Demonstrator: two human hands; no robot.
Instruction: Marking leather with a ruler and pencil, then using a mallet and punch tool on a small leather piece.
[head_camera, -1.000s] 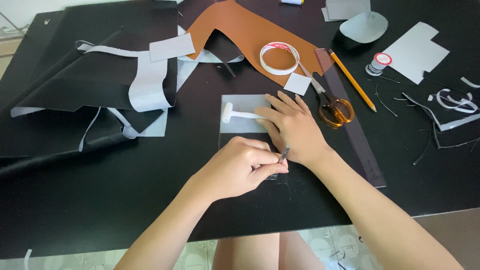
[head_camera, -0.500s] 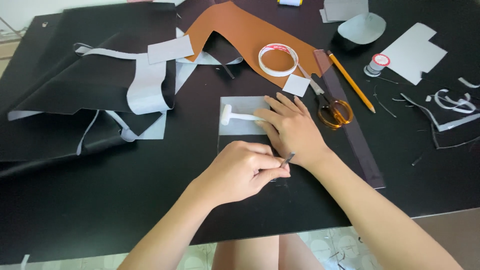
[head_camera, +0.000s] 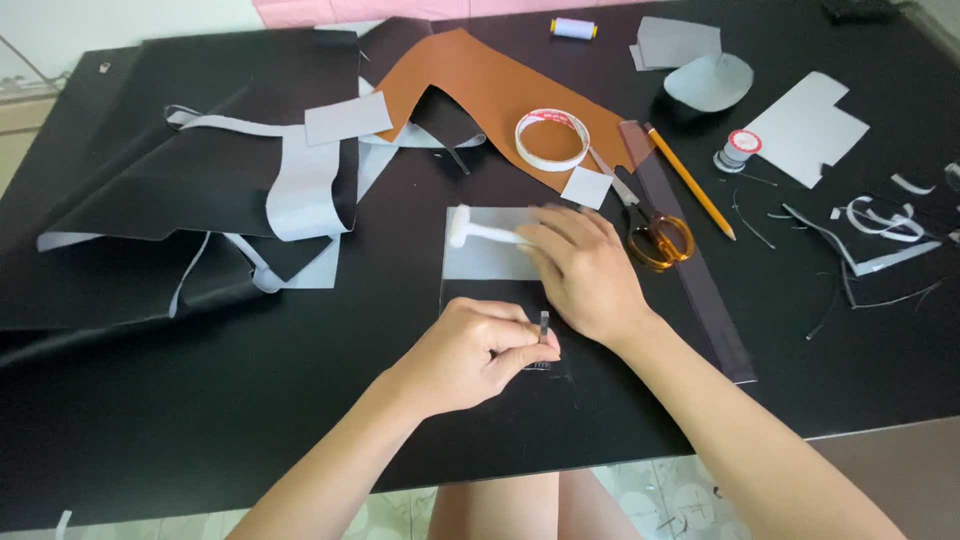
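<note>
1. The small metal punch stands upright on the black leather piece near the table's front edge, pinched in the closed left hand.
2. The right hand is blurred, fingers curled over a white mallet on a grey sheet.
3. Orange-handled scissors lie just beside it.

1. A brown leather piece lies far, in the middle.
2. A tape ring sits on it.
3. Scissors with orange handles lie just right of the middle.
4. A yellow pencil lies right of the scissors, beside a dark ruler.
5. A thread spool sits far back.
6. Black sheets with grey strips lie on the left.
</note>
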